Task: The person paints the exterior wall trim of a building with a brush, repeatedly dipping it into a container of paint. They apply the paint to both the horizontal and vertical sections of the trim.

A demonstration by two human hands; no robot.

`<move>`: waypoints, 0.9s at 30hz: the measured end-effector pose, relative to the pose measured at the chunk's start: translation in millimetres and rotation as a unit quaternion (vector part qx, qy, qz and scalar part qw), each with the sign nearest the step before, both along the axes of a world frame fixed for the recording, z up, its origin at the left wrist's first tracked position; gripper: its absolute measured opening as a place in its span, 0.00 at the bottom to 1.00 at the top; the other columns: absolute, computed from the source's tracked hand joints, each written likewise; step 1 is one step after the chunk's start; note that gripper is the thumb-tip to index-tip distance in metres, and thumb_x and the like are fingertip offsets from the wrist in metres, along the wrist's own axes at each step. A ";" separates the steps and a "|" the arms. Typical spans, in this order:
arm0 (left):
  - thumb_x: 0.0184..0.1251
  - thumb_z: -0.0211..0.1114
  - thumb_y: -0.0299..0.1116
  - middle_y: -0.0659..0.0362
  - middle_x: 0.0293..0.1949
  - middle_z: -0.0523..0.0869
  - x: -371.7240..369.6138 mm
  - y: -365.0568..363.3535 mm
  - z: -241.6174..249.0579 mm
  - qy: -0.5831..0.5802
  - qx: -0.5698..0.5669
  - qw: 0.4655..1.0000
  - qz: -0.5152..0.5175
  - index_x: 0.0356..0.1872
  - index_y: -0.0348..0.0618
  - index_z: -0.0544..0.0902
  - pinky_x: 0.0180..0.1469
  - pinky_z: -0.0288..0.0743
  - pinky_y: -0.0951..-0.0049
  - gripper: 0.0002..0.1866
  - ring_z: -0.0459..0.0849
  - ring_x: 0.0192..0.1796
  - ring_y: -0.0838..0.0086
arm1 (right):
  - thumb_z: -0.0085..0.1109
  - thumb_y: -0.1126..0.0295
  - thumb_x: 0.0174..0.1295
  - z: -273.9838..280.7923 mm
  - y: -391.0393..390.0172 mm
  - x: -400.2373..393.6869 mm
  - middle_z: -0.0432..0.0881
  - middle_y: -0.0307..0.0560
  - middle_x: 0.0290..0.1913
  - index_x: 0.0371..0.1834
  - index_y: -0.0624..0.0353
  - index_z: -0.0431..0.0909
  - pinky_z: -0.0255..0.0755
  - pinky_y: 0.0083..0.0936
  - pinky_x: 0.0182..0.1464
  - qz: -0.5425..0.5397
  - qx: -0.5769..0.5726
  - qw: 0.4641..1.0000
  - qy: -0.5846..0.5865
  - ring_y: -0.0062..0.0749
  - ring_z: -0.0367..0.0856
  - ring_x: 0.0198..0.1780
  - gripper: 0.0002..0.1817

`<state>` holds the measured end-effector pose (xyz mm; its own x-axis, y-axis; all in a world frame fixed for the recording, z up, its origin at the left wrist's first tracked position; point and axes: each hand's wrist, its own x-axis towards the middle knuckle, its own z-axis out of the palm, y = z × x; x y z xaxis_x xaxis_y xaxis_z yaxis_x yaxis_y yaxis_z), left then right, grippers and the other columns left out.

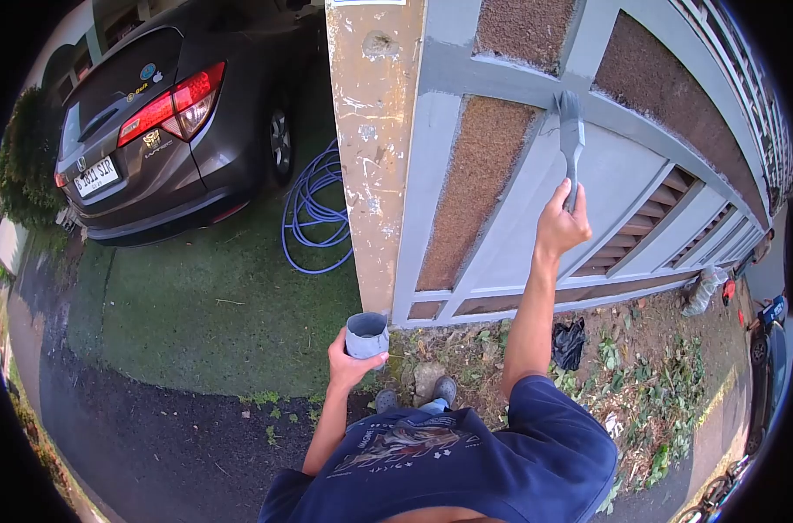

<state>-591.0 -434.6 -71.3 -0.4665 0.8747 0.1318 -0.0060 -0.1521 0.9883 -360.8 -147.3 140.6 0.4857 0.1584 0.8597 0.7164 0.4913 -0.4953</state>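
Note:
My right hand is closed round the handle of a paintbrush, raised in front of me. The brush's bristles touch a grey-painted bar of the gate, near where bars cross between brown textured panels. Lower down and to the left, my left hand grips a grey, paint-coated cup, held upright with its opening towards me. The cup is beside the foot of a worn tan post. How much paint is inside cannot be made out.
A dark car stands at the left, with a coiled blue hose behind the post. Beneath the gate lie a black plastic bag, leaves and a stone. Part of a person shows at the far right.

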 end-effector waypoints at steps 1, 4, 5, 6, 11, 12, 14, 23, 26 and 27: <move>0.37 0.84 0.30 0.55 0.49 0.86 0.0 0.5 0.6 0.000 -0.003 1.000 -0.001 0.55 0.36 0.80 0.57 0.78 0.66 0.37 0.85 0.50 0.71 | 0.65 0.71 0.64 -2.1 -6.2 -13.0 0.79 0.43 0.15 0.38 0.61 0.86 0.65 0.24 0.18 0.038 -0.018 0.999 -0.006 0.25 0.75 0.14 0.06; 0.38 0.85 0.32 0.55 0.48 0.87 2.0 2.6 -3.6 0.008 -0.006 1.000 0.002 0.54 0.36 0.80 0.55 0.78 0.67 0.36 0.85 0.49 0.71 | 0.64 0.71 0.64 -7.7 -25.4 -67.1 0.79 0.44 0.16 0.40 0.60 0.85 0.65 0.26 0.19 0.110 0.001 0.993 -0.038 0.28 0.75 0.14 0.06; 0.38 0.85 0.33 0.56 0.47 0.87 2.5 2.3 -5.0 0.020 -0.004 1.000 0.008 0.53 0.36 0.80 0.54 0.78 0.68 0.36 0.85 0.48 0.72 | 0.64 0.71 0.64 -8.7 -35.7 -84.3 0.79 0.45 0.17 0.41 0.60 0.85 0.67 0.26 0.19 0.146 -0.025 0.988 -0.039 0.29 0.77 0.15 0.06; 0.38 0.85 0.33 0.56 0.47 0.87 4.2 1.1 -4.3 0.019 -0.008 1.000 0.007 0.53 0.36 0.80 0.54 0.78 0.68 0.36 0.85 0.48 0.72 | 0.64 0.72 0.64 -8.9 -45.7 -100.2 0.80 0.46 0.18 0.41 0.60 0.85 0.68 0.27 0.20 0.182 -0.052 0.981 -0.040 0.30 0.78 0.16 0.06; 0.38 0.85 0.32 0.56 0.47 0.87 12.1 -2.2 -4.4 -0.016 -0.001 1.000 0.015 0.53 0.37 0.80 0.54 0.78 0.68 0.35 0.85 0.48 0.72 | 0.66 0.72 0.62 -17.7 -68.9 -143.8 0.83 0.49 0.21 0.42 0.61 0.84 0.71 0.27 0.22 0.280 0.001 0.956 -0.091 0.32 0.84 0.20 0.07; 0.38 0.85 0.32 0.56 0.47 0.87 13.6 -4.5 -5.0 -0.016 -0.005 1.000 0.014 0.53 0.37 0.80 0.54 0.78 0.68 0.35 0.85 0.48 0.72 | 0.66 0.72 0.62 -18.9 -68.5 -140.1 0.83 0.49 0.21 0.42 0.61 0.84 0.71 0.27 0.22 0.279 -0.003 0.956 -0.089 0.32 0.84 0.20 0.07; 0.38 0.85 0.31 0.56 0.47 0.87 14.0 -5.4 -4.6 -0.025 -0.006 0.999 0.023 0.53 0.37 0.80 0.54 0.78 0.68 0.36 0.85 0.49 0.72 | 0.66 0.74 0.62 -16.8 -59.2 -124.6 0.83 0.49 0.22 0.43 0.61 0.84 0.71 0.26 0.22 0.257 -0.021 0.963 -0.082 0.33 0.84 0.20 0.08; 0.37 0.85 0.31 0.56 0.48 0.87 7.9 1.1 -7.0 -0.005 -0.024 1.000 -0.003 0.54 0.37 0.80 0.55 0.78 0.67 0.36 0.85 0.49 0.71 | 0.66 0.68 0.64 -1.4 10.2 22.2 0.78 0.42 0.15 0.37 0.64 0.86 0.64 0.25 0.18 0.002 -0.036 0.999 -0.005 0.22 0.74 0.14 0.09; 0.37 0.85 0.31 0.55 0.48 0.86 9.0 4.5 -2.7 -0.013 -0.021 1.000 -0.001 0.54 0.36 0.80 0.57 0.78 0.65 0.37 0.85 0.50 0.70 | 0.63 0.68 0.65 -7.3 21.9 41.2 0.72 0.40 0.11 0.33 0.60 0.84 0.61 0.26 0.17 -0.073 0.015 0.997 -0.018 0.25 0.69 0.11 0.07; 0.37 0.85 0.31 0.55 0.48 0.86 10.0 6.7 -2.5 -0.013 -0.018 1.000 -0.004 0.54 0.36 0.80 0.57 0.78 0.65 0.37 0.85 0.50 0.70 | 0.63 0.68 0.65 -7.7 17.2 35.4 0.73 0.40 0.11 0.34 0.60 0.84 0.61 0.26 0.17 -0.044 -0.002 0.999 -0.006 0.26 0.69 0.11 0.07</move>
